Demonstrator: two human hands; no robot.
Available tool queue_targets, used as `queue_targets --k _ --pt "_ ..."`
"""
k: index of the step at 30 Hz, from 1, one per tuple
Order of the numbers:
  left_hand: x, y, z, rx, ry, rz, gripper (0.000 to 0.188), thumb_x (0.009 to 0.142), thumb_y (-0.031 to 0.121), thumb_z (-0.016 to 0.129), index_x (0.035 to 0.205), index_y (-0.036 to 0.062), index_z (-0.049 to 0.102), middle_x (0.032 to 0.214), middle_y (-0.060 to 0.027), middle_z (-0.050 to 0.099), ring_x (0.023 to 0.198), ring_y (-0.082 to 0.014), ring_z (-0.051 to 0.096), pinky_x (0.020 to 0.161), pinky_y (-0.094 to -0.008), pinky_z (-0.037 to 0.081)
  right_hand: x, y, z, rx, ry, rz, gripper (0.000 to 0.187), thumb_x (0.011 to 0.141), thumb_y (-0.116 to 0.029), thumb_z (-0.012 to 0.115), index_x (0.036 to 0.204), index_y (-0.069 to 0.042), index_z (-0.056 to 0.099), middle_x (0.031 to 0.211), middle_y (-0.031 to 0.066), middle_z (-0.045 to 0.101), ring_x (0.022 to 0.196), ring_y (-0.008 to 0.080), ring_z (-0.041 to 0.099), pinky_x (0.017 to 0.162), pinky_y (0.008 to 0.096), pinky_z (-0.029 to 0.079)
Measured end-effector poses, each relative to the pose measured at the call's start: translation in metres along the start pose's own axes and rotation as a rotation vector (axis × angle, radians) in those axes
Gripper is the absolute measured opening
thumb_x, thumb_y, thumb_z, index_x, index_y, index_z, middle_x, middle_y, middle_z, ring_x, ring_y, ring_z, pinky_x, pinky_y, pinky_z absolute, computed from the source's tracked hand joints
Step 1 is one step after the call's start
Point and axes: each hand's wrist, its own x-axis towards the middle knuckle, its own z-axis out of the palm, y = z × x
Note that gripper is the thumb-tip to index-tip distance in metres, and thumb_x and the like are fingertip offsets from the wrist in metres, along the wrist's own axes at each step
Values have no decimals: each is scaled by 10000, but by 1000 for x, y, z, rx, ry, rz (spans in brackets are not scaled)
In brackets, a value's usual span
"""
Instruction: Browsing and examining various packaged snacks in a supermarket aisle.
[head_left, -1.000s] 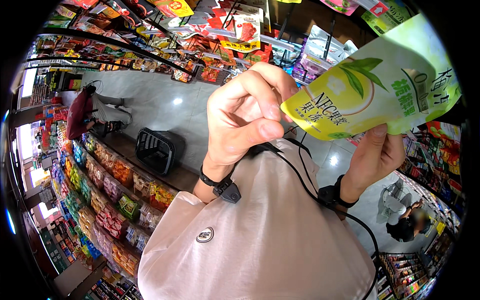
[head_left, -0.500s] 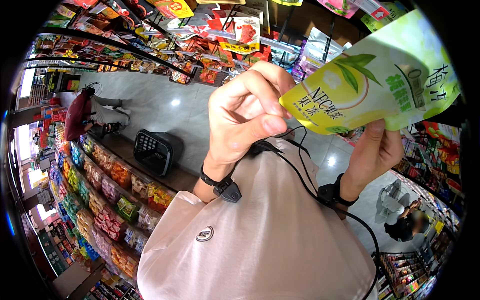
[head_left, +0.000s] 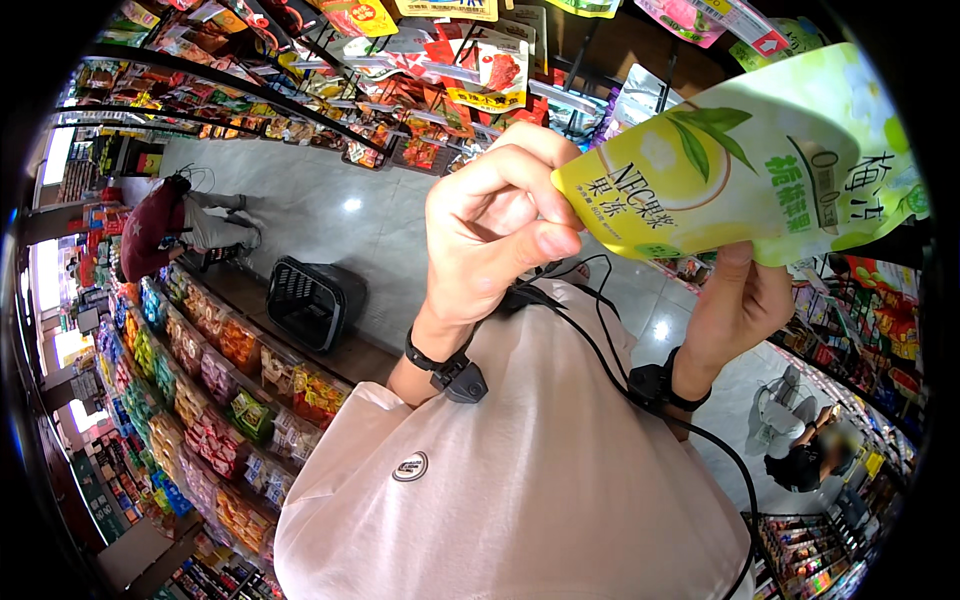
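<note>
Though left's corner grip is unclear, hands (head_left: 495,225) (head_left: 745,295) touch the pouch (head_left: 735,165), right pinching below

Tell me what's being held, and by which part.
A yellow and green pouch: the right hand pinches its lower edge. The left hand is at its left corner; whether it grips there cannot be told.

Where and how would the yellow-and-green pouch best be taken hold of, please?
I would pinch the pouch by its long lower edge, coming from below. Its broad, flattish front faces the camera and that edge lies toward the person, so a thumb in front should suit it, much as the right hand holds it.
</note>
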Motion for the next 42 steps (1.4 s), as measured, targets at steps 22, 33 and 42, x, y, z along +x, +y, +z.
queue_targets --k 22,33,42 --pt "-5 -3 6 -110 -1 -138 278 927 241 794 936 27 617 1030 -94 533 879 -160 595 805 -290 510 -4 -4 -5 55 -18 99 248 1009 -143 705 1104 86 706 908 72 719 719 103 610 643 245 487" --pt "1 -3 5 -121 -30 -140 270 935 249 775 909 38 608 979 -83 523 854 -165 580 783 -298 476 -3 -12 -7 53 -96 131 317 1045 -157 653 1229 100 677 1037 80 727 866 81 590 770 232 450" --pt "0 -4 4 -185 -33 -151 255 936 247 771 928 51 608 966 -67 502 852 -169 578 788 -312 474 -1 -10 2 124 -9 148 280 1015 -179 700 1093 90 695 911 124 731 673 159 678 600 285 566"
